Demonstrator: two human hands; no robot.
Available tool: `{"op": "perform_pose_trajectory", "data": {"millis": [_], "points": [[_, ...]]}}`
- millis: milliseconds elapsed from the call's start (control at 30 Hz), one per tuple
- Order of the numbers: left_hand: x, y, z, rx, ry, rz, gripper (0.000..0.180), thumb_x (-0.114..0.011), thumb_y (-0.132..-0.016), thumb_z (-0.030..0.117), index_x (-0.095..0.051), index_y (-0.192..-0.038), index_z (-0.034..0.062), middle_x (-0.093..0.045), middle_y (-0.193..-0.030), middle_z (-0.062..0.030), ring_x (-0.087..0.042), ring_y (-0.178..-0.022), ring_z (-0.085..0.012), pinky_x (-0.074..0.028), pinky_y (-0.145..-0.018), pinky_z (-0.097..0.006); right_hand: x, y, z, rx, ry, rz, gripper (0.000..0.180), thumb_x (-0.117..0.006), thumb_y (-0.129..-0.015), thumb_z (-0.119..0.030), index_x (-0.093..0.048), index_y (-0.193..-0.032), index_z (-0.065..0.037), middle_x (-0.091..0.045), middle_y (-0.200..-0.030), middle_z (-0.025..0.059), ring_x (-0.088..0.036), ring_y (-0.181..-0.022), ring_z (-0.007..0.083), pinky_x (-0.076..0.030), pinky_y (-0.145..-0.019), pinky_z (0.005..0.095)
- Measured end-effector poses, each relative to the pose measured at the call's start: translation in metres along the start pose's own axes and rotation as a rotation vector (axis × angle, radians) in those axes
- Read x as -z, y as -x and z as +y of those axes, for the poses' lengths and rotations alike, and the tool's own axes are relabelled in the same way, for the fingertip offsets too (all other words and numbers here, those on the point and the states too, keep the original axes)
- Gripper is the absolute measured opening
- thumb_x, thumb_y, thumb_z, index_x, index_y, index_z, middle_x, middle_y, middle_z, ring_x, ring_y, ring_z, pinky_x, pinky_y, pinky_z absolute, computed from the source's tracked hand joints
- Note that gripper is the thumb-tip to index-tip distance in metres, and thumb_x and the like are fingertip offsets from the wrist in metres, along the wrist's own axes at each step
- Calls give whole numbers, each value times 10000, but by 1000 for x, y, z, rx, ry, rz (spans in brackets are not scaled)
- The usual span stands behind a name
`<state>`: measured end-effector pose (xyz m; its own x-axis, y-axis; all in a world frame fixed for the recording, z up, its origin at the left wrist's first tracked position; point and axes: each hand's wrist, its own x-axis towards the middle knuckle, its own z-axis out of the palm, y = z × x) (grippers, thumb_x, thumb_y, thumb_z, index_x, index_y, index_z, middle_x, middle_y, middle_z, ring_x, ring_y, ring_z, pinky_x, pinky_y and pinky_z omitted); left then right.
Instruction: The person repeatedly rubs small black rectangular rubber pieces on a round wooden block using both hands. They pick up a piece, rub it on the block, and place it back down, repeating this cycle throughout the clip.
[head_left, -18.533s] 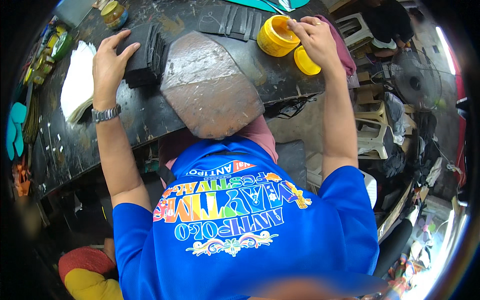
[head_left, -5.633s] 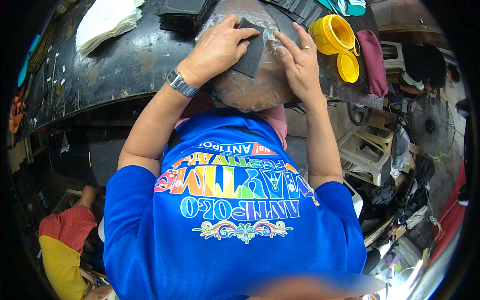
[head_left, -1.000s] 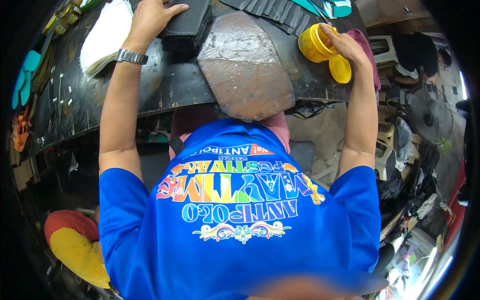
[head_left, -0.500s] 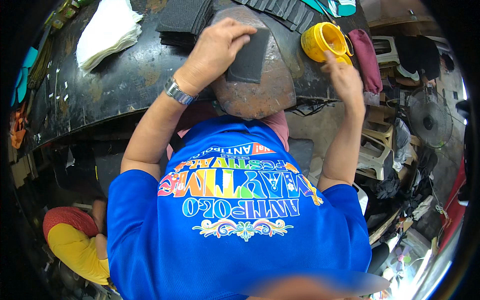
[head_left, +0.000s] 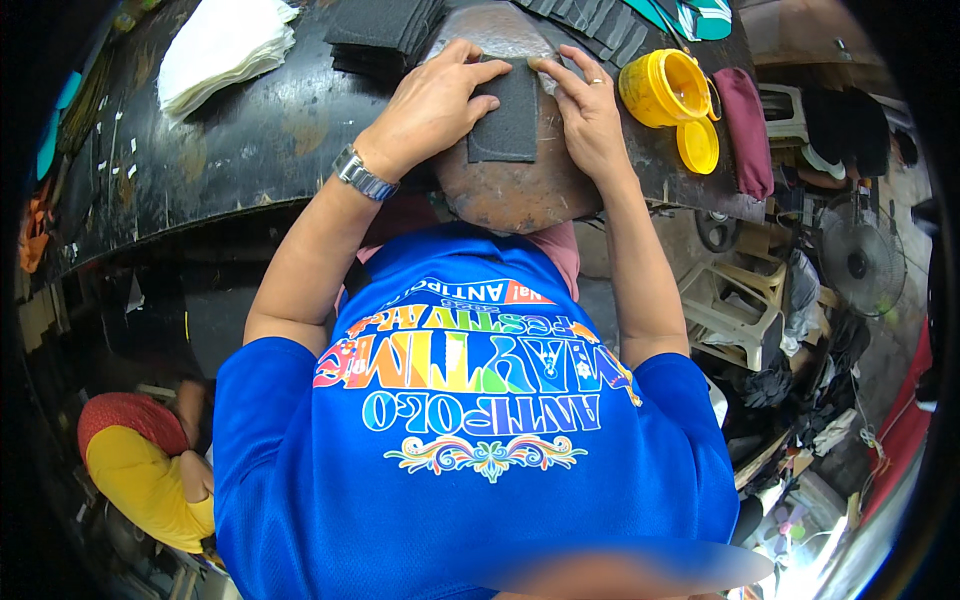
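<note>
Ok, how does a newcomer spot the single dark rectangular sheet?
On the black table, a worn brown angular slab overhangs the near edge. The dark rectangular sheet lies on it, touched by the left hand. It lies singly, unlike the stack of black sheets to its left.

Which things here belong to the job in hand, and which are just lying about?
Job in hand, seemingly:
dark patch, touched by left hand and right hand
brown slab beneath it
open yellow tub
dark stack

Just lying about, apparently:
maroon cloth
fan
pale plastic stool
</note>
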<state>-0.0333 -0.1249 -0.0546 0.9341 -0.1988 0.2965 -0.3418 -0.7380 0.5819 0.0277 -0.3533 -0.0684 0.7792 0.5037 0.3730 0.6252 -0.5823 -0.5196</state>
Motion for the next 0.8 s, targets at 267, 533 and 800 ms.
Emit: {"op": "perform_pose_trajectory", "data": {"millis": [267,533,800], "points": [[-4,-2,-1,-20,-43,25,425,-728,-889,189,-680,-1299,88,-616,-1241,-171,-633,-1136,-361,-507,-996,-433,4,9,-3,3,9,-36,426,-565,-949,5,-736,-1268,-220,-523,-1490,130,-455,-1385,337,-359,-1162,427],[-3,-4,-3,-27,-49,11,413,-728,-889,187,-688,-1286,78,-620,-1250,-175,-626,-1153,-365,-503,-1011,-428,21,47,-27,150,190,-16,483,-624,-840,51,-785,-1170,-263,-578,-1429,86,-452,-1380,371,-378,-1139,464],[-3,-4,-1,-17,37,29,404,-722,-875,139,-691,-1274,89,-631,-1195,-174,-628,-1098,-371,-508,-973,-435,34,71,-46,274,271,-46,387,-678,-818,33,-792,-1081,-227,-632,-1331,68,-506,-1332,359,-424,-1077,475]]}}
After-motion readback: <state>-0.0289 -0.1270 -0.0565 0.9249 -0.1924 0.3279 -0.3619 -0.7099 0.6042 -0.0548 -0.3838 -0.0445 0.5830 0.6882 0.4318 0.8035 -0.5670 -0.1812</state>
